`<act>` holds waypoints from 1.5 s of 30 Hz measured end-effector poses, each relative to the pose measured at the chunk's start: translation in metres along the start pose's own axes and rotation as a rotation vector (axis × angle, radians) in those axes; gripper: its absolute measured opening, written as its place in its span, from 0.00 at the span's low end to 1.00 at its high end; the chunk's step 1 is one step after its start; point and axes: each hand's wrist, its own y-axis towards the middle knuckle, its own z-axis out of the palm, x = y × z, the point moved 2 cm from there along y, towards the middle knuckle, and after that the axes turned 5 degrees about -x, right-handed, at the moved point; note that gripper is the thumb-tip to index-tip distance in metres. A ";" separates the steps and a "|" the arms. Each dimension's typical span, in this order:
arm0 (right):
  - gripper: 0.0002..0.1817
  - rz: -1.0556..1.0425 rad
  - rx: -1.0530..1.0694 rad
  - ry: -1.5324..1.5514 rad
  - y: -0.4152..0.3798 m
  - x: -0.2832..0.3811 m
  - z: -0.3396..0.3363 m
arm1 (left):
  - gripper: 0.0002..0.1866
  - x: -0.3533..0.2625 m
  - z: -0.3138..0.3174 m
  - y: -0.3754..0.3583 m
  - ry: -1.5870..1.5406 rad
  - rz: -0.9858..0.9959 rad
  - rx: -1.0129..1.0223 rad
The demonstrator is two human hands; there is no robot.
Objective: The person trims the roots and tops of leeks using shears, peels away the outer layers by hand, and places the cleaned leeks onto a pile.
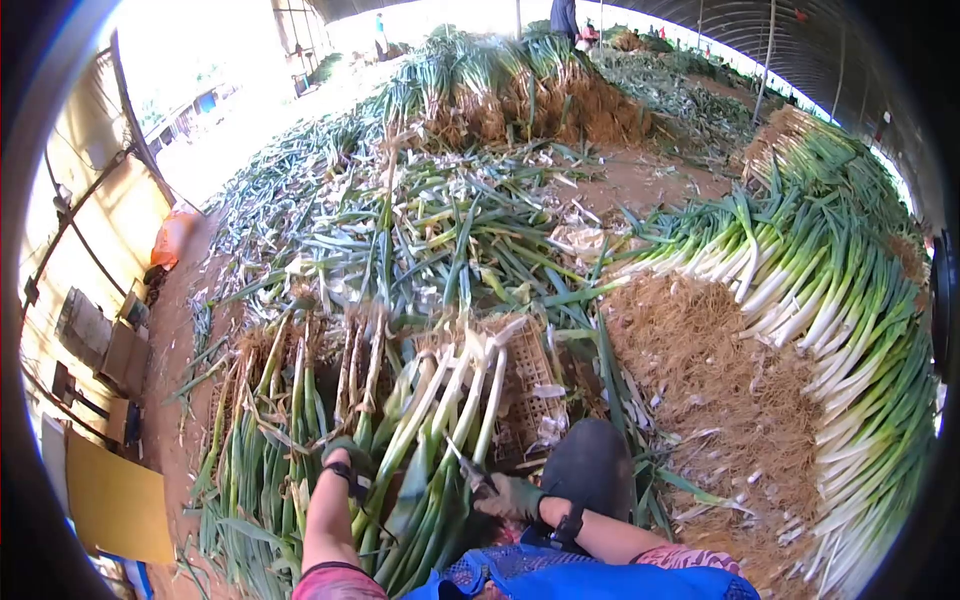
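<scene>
Long leeks (440, 400) lie in front of me, with pale stems and roots pointing away and green leaves toward my body. My left hand (347, 456), in a dark green glove, is closed among the leaves, its fingers partly hidden by them. My right hand (513, 498), in a grey-green glove, grips a dark hand tool (474, 472) with a slender pale tip. That tip points up and left, overlapping the leek stems in this view. Under the stem ends is a tan woven crate (532, 385).
My dark-clad knee (588, 465) is beside my right hand. Trimmed leeks (845, 355) curve along the right around loose brown roots (710, 385). Leaf scraps (400, 225) cover the ground ahead, before a tall leek pile (500, 90). A person (564, 18) stands far back.
</scene>
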 end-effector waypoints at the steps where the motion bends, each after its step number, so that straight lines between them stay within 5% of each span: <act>1: 0.36 -0.023 -0.023 0.088 0.002 -0.008 0.004 | 0.36 0.024 0.012 0.034 -0.111 0.052 -0.040; 2: 0.35 -0.042 -0.038 0.178 0.007 -0.019 0.009 | 0.34 0.044 0.028 0.050 -0.221 0.095 -0.075; 4: 0.29 -0.039 -0.067 0.311 0.021 -0.047 0.024 | 0.31 0.063 0.003 0.012 -1.005 0.143 0.185; 6: 0.25 0.010 -0.050 0.342 -0.006 -0.010 -0.002 | 0.32 0.047 -0.063 -0.057 -0.746 0.273 0.058; 8: 0.20 -0.038 -0.041 0.441 0.010 -0.031 0.014 | 0.31 0.070 -0.090 -0.045 -0.190 0.640 -0.417; 10: 0.19 -0.057 -0.012 0.483 0.014 -0.031 0.013 | 0.20 0.057 -0.174 -0.101 -0.557 0.398 -0.467; 12: 0.16 -0.036 -0.001 0.439 0.016 -0.029 0.009 | 0.21 0.039 -0.242 -0.152 -0.776 0.276 -0.468; 14: 0.13 -0.042 0.006 0.750 0.016 -0.027 0.011 | 0.22 0.034 -0.289 -0.170 -0.700 0.297 -0.336; 17: 0.13 -0.020 0.021 1.031 0.022 -0.033 0.012 | 0.21 -0.020 -0.279 -0.194 -0.833 0.358 -0.183; 19: 0.13 -0.044 -0.008 1.136 0.036 -0.047 0.021 | 0.12 -0.030 -0.216 -0.139 -0.297 0.558 -0.248; 22: 0.14 -0.062 -0.071 1.019 0.021 -0.031 0.011 | 0.19 -0.116 -0.117 -0.162 -0.531 0.166 0.044; 24: 0.16 -0.007 -0.037 0.829 0.007 -0.029 0.007 | 0.18 -0.144 -0.069 -0.170 -0.481 0.168 0.222; 27: 0.23 -0.108 -0.058 0.339 -0.044 -0.001 0.001 | 0.18 -0.140 -0.007 -0.138 -0.812 0.158 0.218; 29: 0.26 -0.024 -0.023 0.323 -0.045 -0.010 0.003 | 0.18 -0.131 -0.013 -0.145 -0.836 0.399 0.215; 31: 0.28 0.053 0.015 0.272 -0.047 -0.003 -0.003 | 0.18 -0.127 -0.019 -0.154 -0.996 0.196 0.286; 45: 0.29 -0.033 -0.106 0.154 0.017 0.029 -0.004 | 0.17 -0.130 -0.029 -0.164 -0.832 0.208 0.230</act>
